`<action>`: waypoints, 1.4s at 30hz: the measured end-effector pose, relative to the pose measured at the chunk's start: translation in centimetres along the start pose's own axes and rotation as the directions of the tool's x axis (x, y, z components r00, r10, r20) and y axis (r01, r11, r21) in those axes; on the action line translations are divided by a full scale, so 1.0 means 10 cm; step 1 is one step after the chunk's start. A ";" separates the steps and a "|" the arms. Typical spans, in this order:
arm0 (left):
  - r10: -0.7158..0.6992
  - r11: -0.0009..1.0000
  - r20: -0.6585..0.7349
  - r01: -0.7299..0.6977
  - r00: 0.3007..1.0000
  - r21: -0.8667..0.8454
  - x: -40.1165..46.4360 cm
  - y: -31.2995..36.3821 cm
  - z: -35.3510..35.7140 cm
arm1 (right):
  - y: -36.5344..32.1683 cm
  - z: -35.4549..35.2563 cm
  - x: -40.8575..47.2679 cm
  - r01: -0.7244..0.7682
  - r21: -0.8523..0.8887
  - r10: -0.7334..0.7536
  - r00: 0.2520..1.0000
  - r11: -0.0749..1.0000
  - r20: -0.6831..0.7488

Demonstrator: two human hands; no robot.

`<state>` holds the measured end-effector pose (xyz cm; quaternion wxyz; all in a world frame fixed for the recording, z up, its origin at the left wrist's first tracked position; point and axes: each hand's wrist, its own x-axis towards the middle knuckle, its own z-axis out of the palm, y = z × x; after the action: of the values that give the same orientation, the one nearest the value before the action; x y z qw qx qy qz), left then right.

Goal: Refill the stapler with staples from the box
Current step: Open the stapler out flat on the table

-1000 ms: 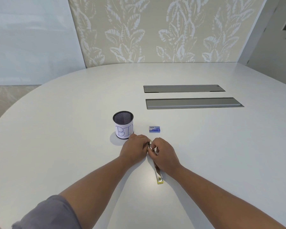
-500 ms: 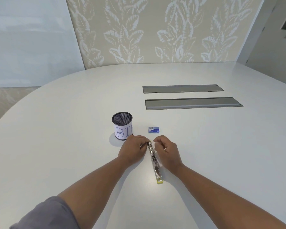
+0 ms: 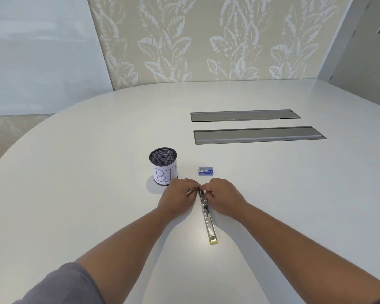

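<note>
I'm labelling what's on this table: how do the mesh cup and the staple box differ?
The mesh cup is a black upright cylinder with a white paper label, open at the top; the staple box is a blue rectangular pack lying flat and looks closed. The mesh cup is clearly the taller and bulkier of the two. Both rest on the white table, untouched, just beyond the hands.

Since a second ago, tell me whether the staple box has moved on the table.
No. The staple box still lies just right of the mesh cup and just beyond both hands, the same spot as before. Its small shift in the picture matches the camera's.
</note>
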<state>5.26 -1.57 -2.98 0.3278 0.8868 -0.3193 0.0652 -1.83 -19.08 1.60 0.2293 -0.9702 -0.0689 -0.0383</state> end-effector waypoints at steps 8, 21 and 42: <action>0.011 1.000 -0.044 -0.011 0.999 -0.003 0.00 0.00 0.02 | 0.08 0.03 -0.07 0.127 -0.110 -0.136 0.988 0.986 -0.071; -0.032 0.999 -0.024 0.032 0.999 -0.007 0.00 -0.04 0.05 | 0.17 0.05 -0.20 0.231 0.009 -0.228 0.966 0.973 -0.119; -0.055 0.998 0.006 0.055 0.998 0.000 0.01 -0.04 0.04 | 0.00 -0.27 0.14 -0.124 0.185 0.082 0.973 0.975 0.217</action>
<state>5.57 -1.63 -3.49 0.3287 0.8953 -0.2958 0.0535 -0.52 -20.15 4.12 0.3176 -0.9435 -0.0453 0.0825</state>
